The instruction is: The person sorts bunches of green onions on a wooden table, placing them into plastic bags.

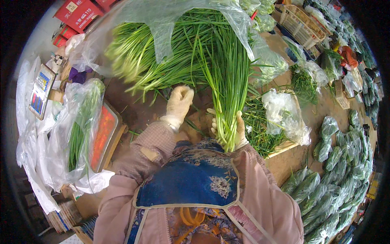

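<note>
A bundle of long green garlic chives [233, 79] rests in my right hand [240, 129]. Its pale stem ends point toward my apron, and my gloved fingers and thumb wrap it from both sides. The leaf tips reach up onto a large heap of chives [164, 55] under clear plastic film [166, 36]. My left hand [180, 102], also in a pale glove, is curled closed just below the heap's stem ends. Nothing shows in its grasp, though the palm side is hidden.
A scale with a red-orange plate [103, 134] carries bagged chives [80, 128] on my left, its display panel [42, 91] behind. To my right sits a shallow crate [285, 149] with loose trimmings [262, 128] and crumpled plastic [280, 113]. Many bagged green bundles [329, 195] lie beyond.
</note>
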`<state>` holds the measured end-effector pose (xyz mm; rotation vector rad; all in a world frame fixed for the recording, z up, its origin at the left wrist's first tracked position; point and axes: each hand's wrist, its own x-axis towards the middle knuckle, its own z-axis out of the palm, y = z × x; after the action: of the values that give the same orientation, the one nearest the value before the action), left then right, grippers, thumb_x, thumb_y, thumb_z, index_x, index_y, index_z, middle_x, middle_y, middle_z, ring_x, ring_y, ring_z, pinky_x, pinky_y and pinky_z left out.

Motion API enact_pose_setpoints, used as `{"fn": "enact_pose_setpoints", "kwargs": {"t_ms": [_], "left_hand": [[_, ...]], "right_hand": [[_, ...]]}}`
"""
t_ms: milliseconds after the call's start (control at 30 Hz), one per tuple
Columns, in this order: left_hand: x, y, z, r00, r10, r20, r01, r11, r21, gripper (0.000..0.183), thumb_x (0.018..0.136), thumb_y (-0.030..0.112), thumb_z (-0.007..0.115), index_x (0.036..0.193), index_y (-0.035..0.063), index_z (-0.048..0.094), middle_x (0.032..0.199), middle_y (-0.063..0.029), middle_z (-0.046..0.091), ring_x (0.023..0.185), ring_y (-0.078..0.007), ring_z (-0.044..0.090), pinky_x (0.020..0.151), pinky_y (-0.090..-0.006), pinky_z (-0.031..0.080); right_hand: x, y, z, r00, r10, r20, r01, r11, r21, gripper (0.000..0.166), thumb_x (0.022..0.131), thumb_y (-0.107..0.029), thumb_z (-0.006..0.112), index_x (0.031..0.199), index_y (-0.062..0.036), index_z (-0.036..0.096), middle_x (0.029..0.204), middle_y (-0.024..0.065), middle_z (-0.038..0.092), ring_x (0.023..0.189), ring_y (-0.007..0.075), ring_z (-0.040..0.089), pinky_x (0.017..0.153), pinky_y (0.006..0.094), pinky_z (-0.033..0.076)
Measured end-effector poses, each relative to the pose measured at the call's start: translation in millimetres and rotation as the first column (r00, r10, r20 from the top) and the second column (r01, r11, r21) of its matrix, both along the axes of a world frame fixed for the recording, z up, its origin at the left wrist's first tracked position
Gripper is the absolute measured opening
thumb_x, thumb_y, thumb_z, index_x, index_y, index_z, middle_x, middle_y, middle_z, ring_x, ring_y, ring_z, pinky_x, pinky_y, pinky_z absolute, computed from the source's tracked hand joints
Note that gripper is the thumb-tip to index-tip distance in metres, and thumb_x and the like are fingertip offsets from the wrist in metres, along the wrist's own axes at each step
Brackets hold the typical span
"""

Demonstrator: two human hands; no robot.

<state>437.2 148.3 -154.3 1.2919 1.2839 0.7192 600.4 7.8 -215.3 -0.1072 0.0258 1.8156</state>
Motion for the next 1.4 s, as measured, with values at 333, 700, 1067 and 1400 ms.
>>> {"fn": "enact_pose_setpoints", "kwargs": {"t_ms": [333,700,1067,1400], "left_hand": [[40,50,11,0.973,-0.079,0.218,0.137,0.955,-0.263,0.018,0.087,0.023,0.059,0.094,0.0058,0.058,0.062,-0.0028,0.061,0.042,-0.0059,0.042,0.039,-0.0184,0.033],[43,-63,-3,0.574,-0.395,-0.718,0.703,0.688,0.183,0.059,0.089,0.021,0.042,0.132,-0.0107,0.018,0.114,-0.0313,0.048,0.091,-0.0416,0.057,0.075,-0.0415,0.049],[53,-45,30,0.357,-0.645,-0.675,0.914,0.392,0.109,0.045,0.082,0.032,0.054,0.113,-0.0009,0.049,0.107,-0.0307,0.053,0.089,-0.0356,0.059,0.076,-0.0403,0.048],[76,-25,-12,0.7,-0.376,-0.607,0.469,0.883,-0.007,0.051,0.094,0.043,0.027,0.115,0.0006,0.045,0.107,-0.0221,0.057,0.099,-0.036,0.057,0.087,-0.0398,0.042]], "right_hand": [[-2,-1,4,0.998,-0.051,-0.021,0.051,0.999,-0.017,0.08,0.083,-0.06,0.047,0.134,0.0015,0.033,0.131,0.0241,0.043,0.112,0.0366,0.051,0.092,0.0447,0.046],[-5,1,-17,0.923,0.049,0.382,0.063,0.959,-0.275,0.059,0.086,-0.053,0.049,0.125,-0.0094,0.048,0.118,0.0109,0.056,0.107,0.0247,0.054,0.096,0.0397,0.041],[14,-8,-2,0.875,-0.013,0.483,0.035,0.999,-0.036,0.053,0.09,-0.038,0.047,0.131,-0.0056,0.039,0.124,0.0118,0.05,0.108,0.0226,0.051,0.092,0.0358,0.042],[-1,-8,-9,0.916,0.014,0.402,0.044,0.99,-0.133,0.064,0.086,-0.047,0.053,0.131,-0.004,0.038,0.121,0.0128,0.051,0.108,0.0266,0.052,0.094,0.041,0.041]]}}
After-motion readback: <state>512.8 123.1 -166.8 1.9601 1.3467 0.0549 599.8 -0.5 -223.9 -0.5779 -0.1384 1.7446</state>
